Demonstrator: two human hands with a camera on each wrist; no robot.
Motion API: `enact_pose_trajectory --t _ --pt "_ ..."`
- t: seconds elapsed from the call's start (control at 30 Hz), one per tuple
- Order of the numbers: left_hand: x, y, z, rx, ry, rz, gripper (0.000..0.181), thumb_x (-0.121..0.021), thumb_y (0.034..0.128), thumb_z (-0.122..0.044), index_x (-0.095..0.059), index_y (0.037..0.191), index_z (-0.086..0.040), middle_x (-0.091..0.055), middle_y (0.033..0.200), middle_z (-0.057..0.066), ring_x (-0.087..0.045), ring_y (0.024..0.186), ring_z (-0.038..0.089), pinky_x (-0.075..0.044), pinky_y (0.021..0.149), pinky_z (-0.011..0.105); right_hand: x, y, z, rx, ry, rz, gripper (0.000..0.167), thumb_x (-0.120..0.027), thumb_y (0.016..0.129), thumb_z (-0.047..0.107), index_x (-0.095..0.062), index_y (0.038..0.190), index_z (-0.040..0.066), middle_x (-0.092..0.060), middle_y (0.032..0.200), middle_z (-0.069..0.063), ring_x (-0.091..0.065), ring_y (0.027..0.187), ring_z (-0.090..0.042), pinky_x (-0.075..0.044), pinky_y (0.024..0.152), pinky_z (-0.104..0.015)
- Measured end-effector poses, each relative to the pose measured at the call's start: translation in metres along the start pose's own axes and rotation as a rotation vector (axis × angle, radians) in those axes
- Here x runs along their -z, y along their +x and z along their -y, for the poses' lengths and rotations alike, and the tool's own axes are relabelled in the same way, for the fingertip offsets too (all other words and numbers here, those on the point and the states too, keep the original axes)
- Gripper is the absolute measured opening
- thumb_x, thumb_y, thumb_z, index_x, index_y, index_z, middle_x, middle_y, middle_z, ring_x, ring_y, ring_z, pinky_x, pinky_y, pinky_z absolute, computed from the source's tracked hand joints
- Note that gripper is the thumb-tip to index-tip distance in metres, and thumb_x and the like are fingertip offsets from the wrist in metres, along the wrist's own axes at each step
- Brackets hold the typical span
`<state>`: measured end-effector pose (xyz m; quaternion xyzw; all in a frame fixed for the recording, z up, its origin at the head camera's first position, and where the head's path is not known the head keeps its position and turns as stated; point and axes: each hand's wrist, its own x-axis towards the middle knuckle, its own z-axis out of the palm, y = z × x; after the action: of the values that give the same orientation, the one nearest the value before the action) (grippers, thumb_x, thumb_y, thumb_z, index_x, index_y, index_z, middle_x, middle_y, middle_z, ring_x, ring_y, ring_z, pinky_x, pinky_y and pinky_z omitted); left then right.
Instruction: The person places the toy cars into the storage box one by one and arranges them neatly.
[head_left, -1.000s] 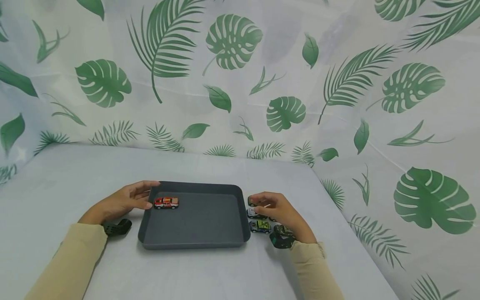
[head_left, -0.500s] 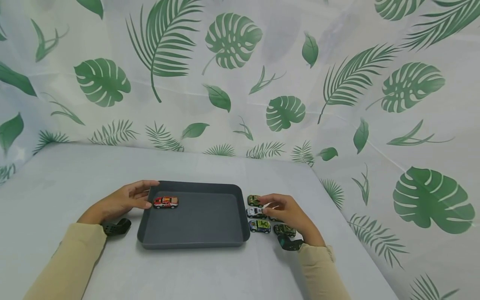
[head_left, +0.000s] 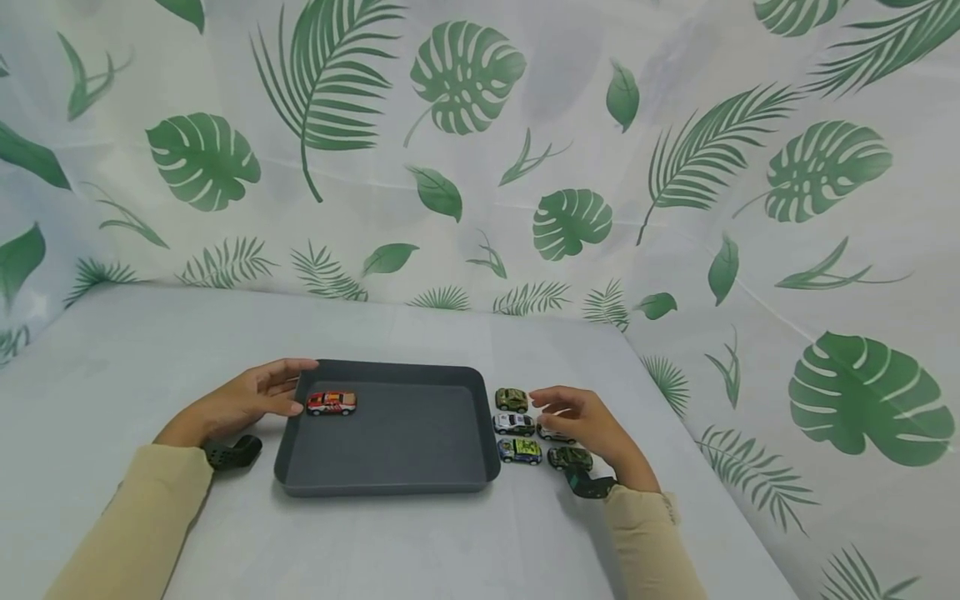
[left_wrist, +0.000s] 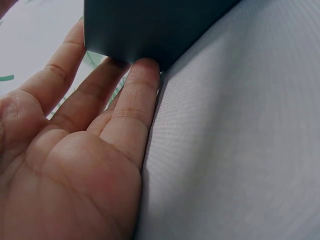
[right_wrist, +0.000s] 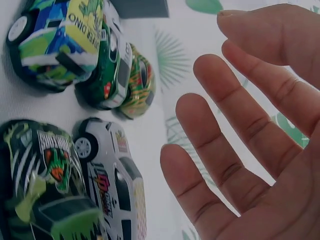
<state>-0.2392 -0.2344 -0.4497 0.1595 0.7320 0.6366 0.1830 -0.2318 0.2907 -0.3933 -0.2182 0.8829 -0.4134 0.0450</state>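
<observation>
Toy cars [head_left: 523, 426] stand in a cluster of five, lower right of centre in the head view, just past the right edge of a grey tray [head_left: 390, 490]. In the column beside the tray, from top to bottom, are a green camouflage car [head_left: 512, 400], a white-and-black car [head_left: 513, 424] and a blue car with a yellow roof [head_left: 520, 451]; to their right are a white car [head_left: 552, 435], partly covered by fingers, and below it a dark green car [head_left: 570, 458]. The right hand [head_left: 581, 421] hangs at the upper right of this cluster, its fingertips near the camouflage car's right end. In the right wrist view its fingers are spread wide on the right side of the frame, a gap between them and the cars at left. A red-and-white car [head_left: 332, 403] sits inside the tray, at the upper left of its floor. Just left of that car, across the tray's wall, is the left hand [head_left: 247, 402]: its fingers reach, spread and loosely extended, to the tray's upper-left corner, while the thumb lies against the left side. Beneath everything is a white-covered bench [head_left: 420, 550].
</observation>
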Motion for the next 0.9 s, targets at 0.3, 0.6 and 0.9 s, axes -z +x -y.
enact_pose_trajectory --t 0.3,0.6,0.9 --pt "0.0 0.001 0.0 0.004 0.002 0.003 0.088 -0.078 0.0968 -0.01 -0.026 0.167 0.006 -0.021 0.173 0.034 -0.015 0.16 0.058 -0.018 0.126 0.073 0.004 -0.003 -0.003 -0.049 -0.034 -0.02 0.035 -0.072 0.101 0.006 -0.07 0.133 -0.009 -0.071 0.13 -0.027 -0.065 0.12 -0.043 -0.056 0.102 -0.05" --pt "0.0 0.001 0.0 0.007 -0.001 0.003 0.088 -0.078 0.0969 -0.009 -0.027 0.167 0.006 -0.022 0.173 0.034 -0.016 0.16 0.057 -0.019 0.126 0.073 0.01 -0.007 -0.006 -0.103 -0.053 -0.014 0.036 -0.072 0.1 0.006 -0.07 0.133 -0.009 -0.07 0.135 -0.025 -0.063 0.125 -0.046 -0.056 0.104 -0.055" --pt "0.001 0.001 0.002 0.002 -0.001 0.004 0.087 -0.077 0.0969 -0.009 -0.027 0.167 0.006 -0.022 0.173 0.033 -0.015 0.16 0.057 -0.018 0.126 0.074 0.013 -0.012 -0.012 -0.129 -0.063 0.0 0.035 -0.072 0.101 0.004 -0.069 0.132 -0.011 -0.068 0.135 -0.029 -0.063 0.125 -0.05 -0.055 0.104 -0.063"
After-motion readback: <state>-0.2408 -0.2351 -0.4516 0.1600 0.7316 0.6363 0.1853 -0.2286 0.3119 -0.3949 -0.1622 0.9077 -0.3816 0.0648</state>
